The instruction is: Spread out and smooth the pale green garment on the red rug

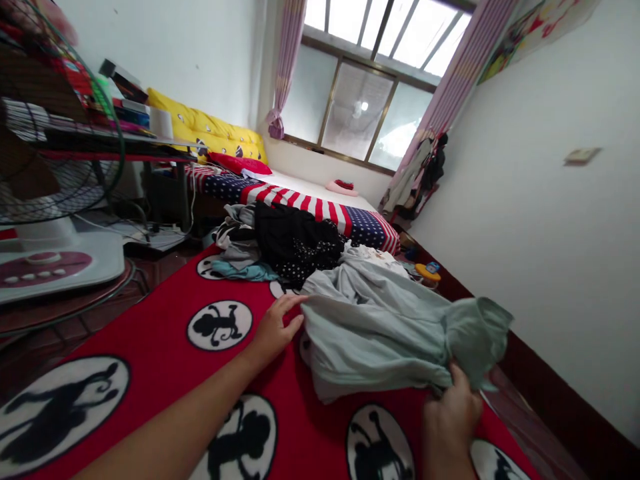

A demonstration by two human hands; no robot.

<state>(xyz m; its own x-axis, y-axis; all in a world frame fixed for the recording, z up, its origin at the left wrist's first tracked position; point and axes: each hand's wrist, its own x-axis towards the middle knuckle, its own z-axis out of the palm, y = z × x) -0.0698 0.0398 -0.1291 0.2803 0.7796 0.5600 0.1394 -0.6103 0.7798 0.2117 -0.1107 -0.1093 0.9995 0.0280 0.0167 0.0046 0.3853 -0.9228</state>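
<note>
On a red fleece blanket [160,347] printed with black monkey silhouettes in white circles, no readable writing shows. Spread across it lies a pale grey-green cotton garment [370,327]. Reaching forward with the forearm low over the blanket, the left hand [275,330] rests flat, fingers extended, touching the garment's left edge without gripping. Near the lower edge, the right hand [450,413] is closed around a bunched corner of the same garment. Beyond it sits a heap of dark clothes [285,243].

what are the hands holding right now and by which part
The right hand grips the pale green shirt at its near right edge; the left hand only presses its left edge.
</note>
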